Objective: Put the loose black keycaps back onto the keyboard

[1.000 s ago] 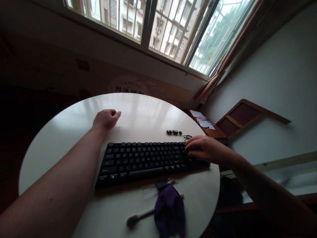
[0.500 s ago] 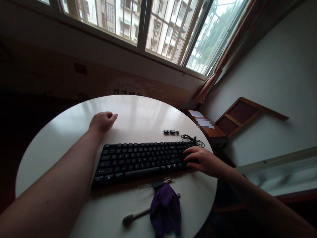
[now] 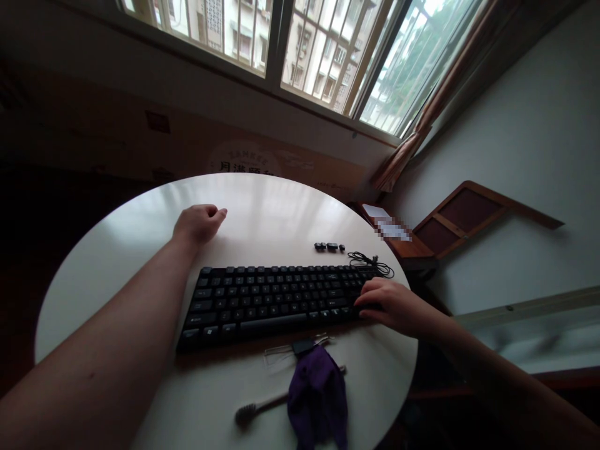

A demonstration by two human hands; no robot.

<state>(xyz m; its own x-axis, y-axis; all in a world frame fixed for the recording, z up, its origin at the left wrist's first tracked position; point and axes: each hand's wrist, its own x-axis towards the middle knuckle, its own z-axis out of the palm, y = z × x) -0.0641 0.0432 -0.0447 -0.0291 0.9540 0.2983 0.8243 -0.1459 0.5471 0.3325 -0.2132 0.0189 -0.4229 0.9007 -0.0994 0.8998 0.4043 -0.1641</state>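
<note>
A black keyboard (image 3: 281,297) lies at a slant across the round white table. My left hand (image 3: 199,224) rests beyond its upper left corner as a loose fist, and no object shows in it. Over the keyboard's right end is my right hand (image 3: 382,303), its fingers bent and drawn together at the keys. Whatever is between those fingertips is hidden. Several loose black keycaps (image 3: 329,247) sit in a row behind the keyboard. Its coiled black cable (image 3: 370,264) lies beside them, just above my right hand.
In front of the keyboard are a dark brush (image 3: 260,407), a purple cloth (image 3: 316,397) and a wire tool with a black handle (image 3: 302,345). The white table's (image 3: 94,300) curved edge runs close to my right wrist. A wooden chair (image 3: 462,215) stands at the right.
The fingers of my right hand have drawn closer together over the keyboard's right end. My left fist stays in place. The whole view has shifted slightly.
</note>
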